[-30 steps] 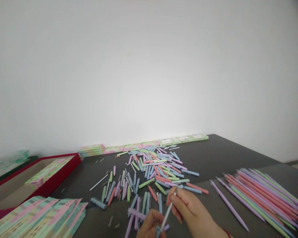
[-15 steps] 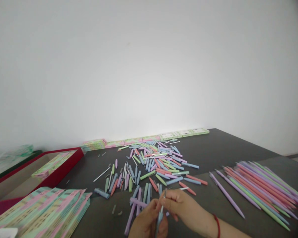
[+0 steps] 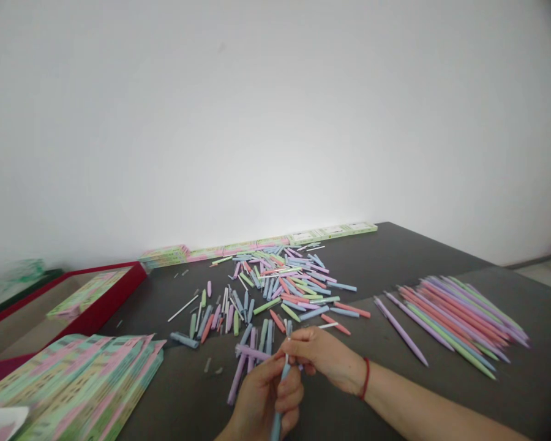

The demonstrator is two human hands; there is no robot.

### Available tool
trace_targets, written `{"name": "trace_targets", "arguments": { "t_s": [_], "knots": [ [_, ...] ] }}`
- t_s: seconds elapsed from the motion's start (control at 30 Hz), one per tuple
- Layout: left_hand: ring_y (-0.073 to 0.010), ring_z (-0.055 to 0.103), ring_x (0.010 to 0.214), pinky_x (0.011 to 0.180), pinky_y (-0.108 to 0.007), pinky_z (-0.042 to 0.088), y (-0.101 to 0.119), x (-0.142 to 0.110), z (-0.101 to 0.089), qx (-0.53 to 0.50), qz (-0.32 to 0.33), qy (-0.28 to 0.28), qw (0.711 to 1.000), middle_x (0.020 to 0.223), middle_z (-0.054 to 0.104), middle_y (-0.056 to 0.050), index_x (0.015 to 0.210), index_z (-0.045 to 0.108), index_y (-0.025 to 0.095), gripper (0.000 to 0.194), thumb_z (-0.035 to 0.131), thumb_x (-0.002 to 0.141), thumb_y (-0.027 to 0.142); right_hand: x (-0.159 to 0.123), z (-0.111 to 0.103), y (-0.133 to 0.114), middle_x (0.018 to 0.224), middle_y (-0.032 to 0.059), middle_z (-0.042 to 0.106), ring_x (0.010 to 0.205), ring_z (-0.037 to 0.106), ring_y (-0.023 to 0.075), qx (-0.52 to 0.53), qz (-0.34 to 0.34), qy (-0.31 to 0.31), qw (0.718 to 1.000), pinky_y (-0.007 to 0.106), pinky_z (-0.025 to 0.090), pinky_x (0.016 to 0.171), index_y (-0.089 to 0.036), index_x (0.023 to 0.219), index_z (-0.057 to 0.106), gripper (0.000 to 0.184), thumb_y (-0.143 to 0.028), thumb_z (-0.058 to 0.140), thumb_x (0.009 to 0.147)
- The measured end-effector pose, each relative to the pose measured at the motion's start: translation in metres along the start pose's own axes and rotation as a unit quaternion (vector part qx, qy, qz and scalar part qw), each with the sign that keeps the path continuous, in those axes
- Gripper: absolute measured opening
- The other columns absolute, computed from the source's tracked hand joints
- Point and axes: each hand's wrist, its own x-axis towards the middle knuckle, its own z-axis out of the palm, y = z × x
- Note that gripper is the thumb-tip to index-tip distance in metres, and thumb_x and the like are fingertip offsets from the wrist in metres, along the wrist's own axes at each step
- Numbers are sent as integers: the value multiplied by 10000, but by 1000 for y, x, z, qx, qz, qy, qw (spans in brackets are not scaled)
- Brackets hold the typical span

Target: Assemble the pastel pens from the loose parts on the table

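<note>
My left hand (image 3: 270, 395) is closed around a light blue pen barrel (image 3: 278, 422), held upright and tilted slightly. A thin white pen refill (image 3: 287, 356) shows at the barrel's upper end. The fingertips of my right hand (image 3: 328, 360) pinch at that end, meeting the left thumb; the exact grip is partly hidden. Just behind the hands lie purple barrels (image 3: 239, 381), one across the others. Beyond them spreads a pile of loose pastel pen parts (image 3: 298, 291), blue, green, purple and red, with white refills (image 3: 182, 308) among them.
Assembled-looking pens (image 3: 459, 318) lie in a bundle at the right, a purple pen (image 3: 401, 332) beside them. Printed packets (image 3: 73, 386) fan out at front left. Behind these stands a red box (image 3: 135, 282). Flat printed boxes (image 3: 330, 233) line the wall side of the dark table (image 3: 422, 257).
The view has shifted, so the table's things sit higher and slightly left. The white refill shows less length above the blue barrel now. Both hands stay together.
</note>
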Motion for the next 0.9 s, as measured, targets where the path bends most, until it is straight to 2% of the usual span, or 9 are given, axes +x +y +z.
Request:
{"name": "trace_targets", "arguments": {
  "t_s": [0.13,0.37,0.53,0.63,0.77,0.9],
  "knots": [
    [-37,175,361,273,-134,282,0,-1,1,-13,-11,-41,999,472,364,80,750,637,130,188,603,784,313,0,0,-3,563,-34,543,456,372,63,-17,-5,12,1000,195,233,410,-133,645,667,248,-358,628,742],
    [-50,203,388,354,-157,425,-5,1,1,-1,30,-56,998,487,355,70,672,619,138,214,512,839,218,0,-1,-10,498,-66,458,495,360,74,-88,-57,19,994,214,260,474,-141,567,616,251,-322,644,739],
    [-31,166,362,304,-113,331,-3,2,-3,-15,10,-91,996,480,342,75,635,613,134,249,534,834,261,2,-2,-12,525,-60,422,553,405,90,-180,-166,28,969,216,289,508,-150,517,586,349,-391,658,758],
    [-18,181,365,290,-99,260,2,-2,0,4,-11,-76,997,528,425,52,679,638,137,215,560,808,291,1,-3,-17,543,-54,455,594,453,97,-205,-204,14,957,207,320,539,-153,560,618,357,-433,643,780],
    [-10,259,386,300,-94,227,4,-8,1,90,-1,-22,996,678,562,18,756,640,176,123,657,726,294,-2,-5,-20,549,-60,489,558,468,84,-223,-178,-12,958,194,318,509,-148,588,618,343,-426,635,789],
    [-36,349,361,333,-128,267,-1,-12,-9,237,25,63,969,595,571,46,931,592,236,279,699,707,365,-6,-4,-15,536,-69,478,523,452,75,-222,-183,-31,957,192,298,477,-146,591,623,290,-361,656,783]
  ]
}}
